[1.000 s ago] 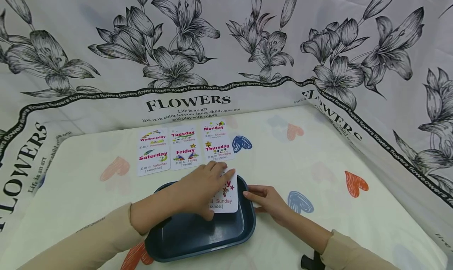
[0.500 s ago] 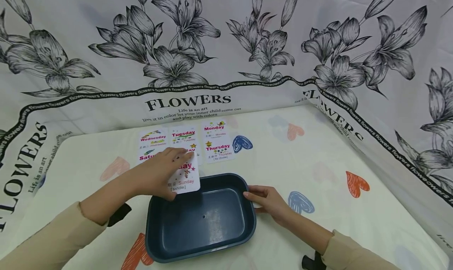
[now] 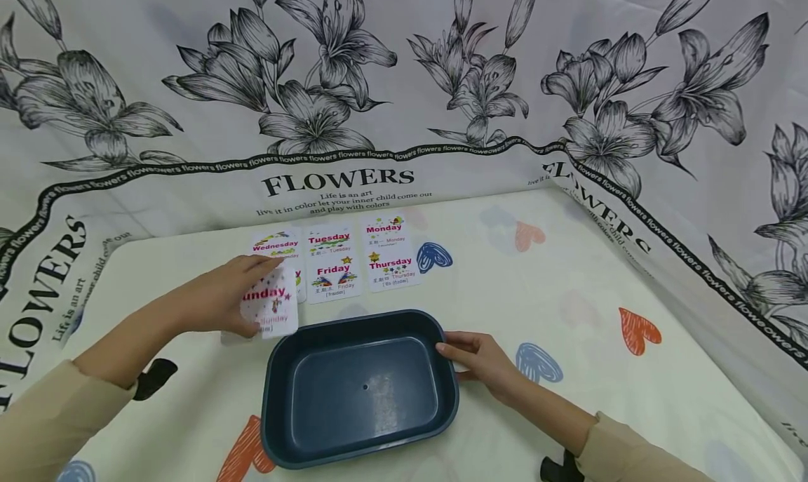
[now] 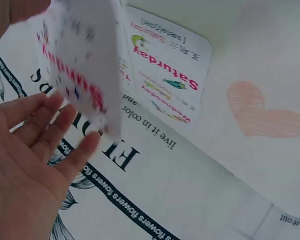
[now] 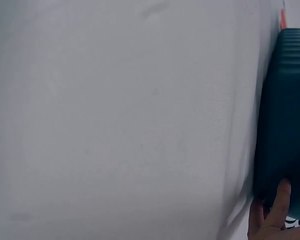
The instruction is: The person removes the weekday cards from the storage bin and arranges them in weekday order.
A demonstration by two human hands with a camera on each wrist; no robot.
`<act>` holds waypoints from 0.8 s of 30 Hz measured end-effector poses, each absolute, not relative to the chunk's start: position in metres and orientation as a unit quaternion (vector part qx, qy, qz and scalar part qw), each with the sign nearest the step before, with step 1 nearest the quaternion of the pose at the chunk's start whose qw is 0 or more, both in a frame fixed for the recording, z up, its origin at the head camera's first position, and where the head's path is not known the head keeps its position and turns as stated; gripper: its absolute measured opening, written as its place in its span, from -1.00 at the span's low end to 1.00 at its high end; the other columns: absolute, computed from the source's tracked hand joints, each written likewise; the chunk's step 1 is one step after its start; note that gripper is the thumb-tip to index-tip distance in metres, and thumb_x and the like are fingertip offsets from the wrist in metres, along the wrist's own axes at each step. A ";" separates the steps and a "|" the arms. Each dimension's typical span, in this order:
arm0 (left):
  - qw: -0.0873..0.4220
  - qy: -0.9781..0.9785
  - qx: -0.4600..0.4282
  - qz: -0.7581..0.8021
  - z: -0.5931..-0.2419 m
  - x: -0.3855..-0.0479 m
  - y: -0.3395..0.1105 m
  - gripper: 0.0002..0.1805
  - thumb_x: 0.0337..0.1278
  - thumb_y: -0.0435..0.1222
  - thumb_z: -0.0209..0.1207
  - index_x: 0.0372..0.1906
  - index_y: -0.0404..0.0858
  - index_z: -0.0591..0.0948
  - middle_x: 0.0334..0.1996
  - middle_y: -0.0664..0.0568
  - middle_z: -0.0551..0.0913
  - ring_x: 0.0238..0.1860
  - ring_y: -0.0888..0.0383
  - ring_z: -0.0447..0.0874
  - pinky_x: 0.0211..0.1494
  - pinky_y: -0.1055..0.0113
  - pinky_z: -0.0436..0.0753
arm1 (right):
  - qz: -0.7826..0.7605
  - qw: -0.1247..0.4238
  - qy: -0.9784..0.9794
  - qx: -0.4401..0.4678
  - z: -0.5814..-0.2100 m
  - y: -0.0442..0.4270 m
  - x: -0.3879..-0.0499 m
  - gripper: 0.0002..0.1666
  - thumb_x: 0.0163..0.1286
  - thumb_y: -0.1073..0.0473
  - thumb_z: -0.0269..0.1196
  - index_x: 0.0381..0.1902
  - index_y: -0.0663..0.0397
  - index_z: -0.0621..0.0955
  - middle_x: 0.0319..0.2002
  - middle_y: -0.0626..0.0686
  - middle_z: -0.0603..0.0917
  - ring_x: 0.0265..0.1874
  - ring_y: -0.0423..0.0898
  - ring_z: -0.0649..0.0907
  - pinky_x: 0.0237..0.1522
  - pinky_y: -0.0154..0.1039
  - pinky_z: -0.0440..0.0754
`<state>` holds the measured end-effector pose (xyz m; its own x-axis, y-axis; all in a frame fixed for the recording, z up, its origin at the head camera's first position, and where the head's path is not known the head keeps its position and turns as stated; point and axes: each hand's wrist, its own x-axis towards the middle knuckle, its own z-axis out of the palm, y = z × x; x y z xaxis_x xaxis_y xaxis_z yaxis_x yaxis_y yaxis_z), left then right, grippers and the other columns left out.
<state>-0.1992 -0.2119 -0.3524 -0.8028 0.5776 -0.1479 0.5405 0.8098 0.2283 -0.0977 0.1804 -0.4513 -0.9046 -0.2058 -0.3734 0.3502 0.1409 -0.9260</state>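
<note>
My left hand (image 3: 214, 296) pinches a white Sunday card (image 3: 280, 299) between thumb and fingers, left of the tray and over the table. The left wrist view has the Sunday card (image 4: 85, 65) blurred and tilted, with the Saturday card (image 4: 167, 60) lying beyond it. In the head view the held card and hand cover most of Saturday. At the back lie the Wednesday (image 3: 274, 245), Tuesday (image 3: 328, 238), Monday (image 3: 384, 229), Friday (image 3: 333, 280) and Thursday (image 3: 391, 270) cards. My right hand (image 3: 482, 363) touches the dark blue tray (image 3: 448, 412) at its right wall, fingers fairly straight.
The pale tablecloth (image 3: 505, 292) carries printed hearts. A white curtain (image 3: 473, 173) with black flowers hangs behind and along the sides. Black straps show near both cuffs, the left strap (image 3: 155, 379) and the right strap (image 3: 562, 466).
The left hand has carried the Sunday card leftward from over the tray to beside the Saturday card. The right hand has stayed at the tray's right side.
</note>
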 end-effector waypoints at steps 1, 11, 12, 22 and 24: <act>0.111 0.945 0.294 0.091 -0.355 -0.201 -0.213 0.17 -0.49 -0.12 0.51 0.38 -0.31 0.14 0.28 -0.26 0.20 0.21 -0.20 0.22 0.10 -0.09 0.45 | -0.653 0.213 0.725 0.051 -0.451 0.180 -0.097 -0.31 0.20 -0.07 0.27 0.15 0.29 0.47 0.05 0.20 0.58 -0.02 0.00 0.62 -0.15 -0.07 0.62; 0.141 0.953 0.251 0.099 -0.393 -0.210 -0.224 0.07 -0.42 -0.12 0.49 0.34 -0.32 0.24 0.26 -0.32 0.26 0.25 -0.32 0.17 0.09 -0.31 0.31 | -0.653 0.217 0.724 0.051 -0.451 0.181 -0.097 -0.30 0.20 -0.07 0.27 0.16 0.30 0.45 0.06 0.20 0.58 -0.02 0.01 0.62 -0.15 -0.07 0.62; 0.141 0.953 0.250 0.098 -0.395 -0.209 -0.225 0.06 -0.42 -0.11 0.49 0.33 -0.32 0.25 0.26 -0.33 0.26 0.25 -0.32 0.18 0.08 -0.31 0.31 | -0.653 0.217 0.724 0.051 -0.451 0.181 -0.097 -0.29 0.20 -0.07 0.27 0.17 0.30 0.45 0.06 0.20 0.58 -0.02 0.01 0.61 -0.15 -0.07 0.62; 0.149 0.948 0.260 0.108 -0.408 -0.198 -0.231 0.02 -0.47 -0.06 0.49 0.28 -0.30 0.34 0.19 -0.32 0.35 0.18 -0.31 0.28 0.04 -0.13 0.48 | -0.653 0.215 0.724 0.053 -0.451 0.181 -0.097 -0.29 0.21 -0.06 0.26 0.18 0.31 0.44 0.06 0.21 0.57 -0.01 0.04 0.61 -0.15 -0.07 0.62; 0.151 0.947 0.259 0.111 -0.411 -0.196 -0.232 0.02 -0.49 -0.03 0.50 0.27 -0.27 0.36 0.16 -0.28 0.38 0.13 -0.27 0.34 0.00 -0.09 0.52 | -0.653 0.215 0.724 0.052 -0.450 0.181 -0.097 -0.29 0.21 -0.06 0.27 0.18 0.31 0.44 0.06 0.21 0.57 -0.01 0.04 0.61 -0.16 -0.07 0.62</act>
<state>-0.1959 -0.2317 -0.4106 -0.8201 0.5246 -0.2286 0.4575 0.8410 0.2886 -0.0968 0.1810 -0.4504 -0.9022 -0.2057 -0.3790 0.3558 0.1416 -0.9238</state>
